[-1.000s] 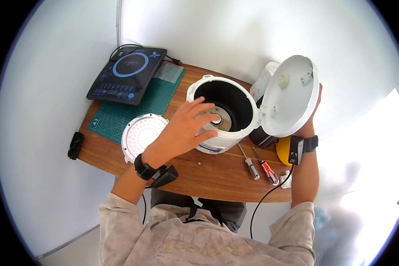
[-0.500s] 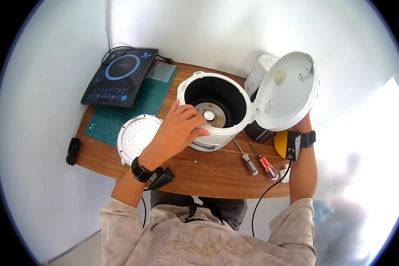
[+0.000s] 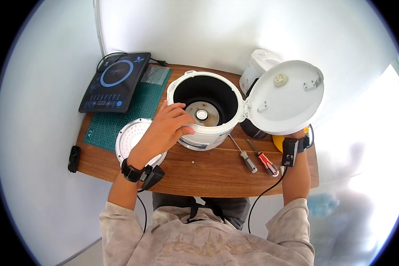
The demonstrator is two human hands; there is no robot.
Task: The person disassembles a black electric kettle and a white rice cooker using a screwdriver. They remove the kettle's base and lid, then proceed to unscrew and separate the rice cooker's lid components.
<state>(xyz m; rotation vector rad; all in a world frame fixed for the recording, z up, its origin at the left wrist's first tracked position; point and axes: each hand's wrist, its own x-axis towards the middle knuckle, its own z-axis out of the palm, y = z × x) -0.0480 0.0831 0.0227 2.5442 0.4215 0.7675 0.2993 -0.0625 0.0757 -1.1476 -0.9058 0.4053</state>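
Note:
A white rice cooker [image 3: 210, 136] stands open on the wooden table [image 3: 217, 175], with its round heating plate [image 3: 202, 114] showing at the bottom of the dark well. My left hand [image 3: 164, 131] grips the cooker's near left rim, fingers curled over the edge and thumb on the outer wall. The hinged lid [image 3: 288, 102] stands swung out to the right. My right hand is hidden behind that lid. Only its wrist [image 3: 297, 146], with a black strapped device, shows under the lid's lower edge.
A round white perforated plate [image 3: 129, 139] lies under my left wrist on a green cutting mat [image 3: 137, 111]. A black induction cooktop [image 3: 115, 82] is at far left. Two screwdrivers [image 3: 244, 153] [image 3: 264, 160] and a small screw [image 3: 193, 162] lie in front. Another white appliance [image 3: 259, 64] stands behind.
My left hand has slid from over the cooker's opening to its near left rim. The right hand's fingers, seen earlier at the lid's edge, are now out of sight.

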